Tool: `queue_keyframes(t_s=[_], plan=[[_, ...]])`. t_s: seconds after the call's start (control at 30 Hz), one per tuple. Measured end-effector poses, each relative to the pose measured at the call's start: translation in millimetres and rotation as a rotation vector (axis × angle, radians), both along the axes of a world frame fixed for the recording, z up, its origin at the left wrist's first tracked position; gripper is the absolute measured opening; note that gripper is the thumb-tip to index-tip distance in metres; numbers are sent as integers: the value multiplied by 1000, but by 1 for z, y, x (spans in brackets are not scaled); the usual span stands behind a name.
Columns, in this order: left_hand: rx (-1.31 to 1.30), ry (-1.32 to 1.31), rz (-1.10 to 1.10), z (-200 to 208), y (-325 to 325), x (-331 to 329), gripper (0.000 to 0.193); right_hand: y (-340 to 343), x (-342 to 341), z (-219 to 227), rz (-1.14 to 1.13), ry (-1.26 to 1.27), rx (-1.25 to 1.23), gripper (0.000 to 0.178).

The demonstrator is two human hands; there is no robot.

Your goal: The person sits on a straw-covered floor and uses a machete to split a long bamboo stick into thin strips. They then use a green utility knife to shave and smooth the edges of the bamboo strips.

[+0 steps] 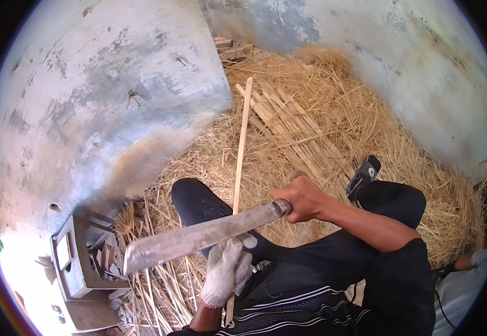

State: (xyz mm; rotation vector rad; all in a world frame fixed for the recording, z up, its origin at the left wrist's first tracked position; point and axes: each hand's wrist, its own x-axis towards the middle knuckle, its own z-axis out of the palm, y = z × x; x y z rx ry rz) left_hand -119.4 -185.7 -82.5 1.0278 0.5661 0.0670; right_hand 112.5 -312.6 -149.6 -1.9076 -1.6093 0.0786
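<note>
My right hand (pixel 306 199), bare, is closed around the handle of a machete (pixel 198 234). The broad, worn blade points left across my lap, its tip by the wooden box on the left. Below the blade, my left hand (pixel 226 271) wears a whitish knit glove and is closed on a long, pale wooden or bamboo strip (pixel 242 151). That strip stretches from the glove, under the blade, out over the shavings; its near end shows below the glove. Whether blade and strip touch, I cannot tell.
A heap of straw-like shavings (pixel 361 112) covers the floor around my bent legs. Several split strips (pixel 296 131) lie on it at the far side. Peeling walls (pixel 114 73) rise left and right. A box-like wooden frame (pixel 78 263) with scraps stands at left, beside loose strips (pixel 159 291).
</note>
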Motion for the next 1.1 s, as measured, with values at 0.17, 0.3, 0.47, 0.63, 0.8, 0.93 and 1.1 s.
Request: queue_keyframes(t_s=[0.17, 0.3, 0.47, 0.63, 0.8, 0.93, 1.1], plan=[[106, 75, 41, 3, -3, 5, 29, 9, 6, -1, -149, -91, -43, 15], [197, 159, -80, -7, -18, -9, 30, 20, 88, 7, -725, 292, -57, 15], [285, 168, -25, -2, 4, -14, 29, -11, 138, 6, -924, 751, 111, 12], [324, 146, -175, -1, 21, 1, 26, -2, 76, 19, -358, 923, 339, 22], [456, 136, -337, 4, 17, 13, 39, 11, 5, 50, -179, 869, 158, 24], [483, 173, -322, 11, 11, 22, 40, 15, -15, 61, -92, 846, 192, 26], [369, 15, -221, 11, 6, 34, 35, 14, -22, 70, -51, 825, 271, 21]])
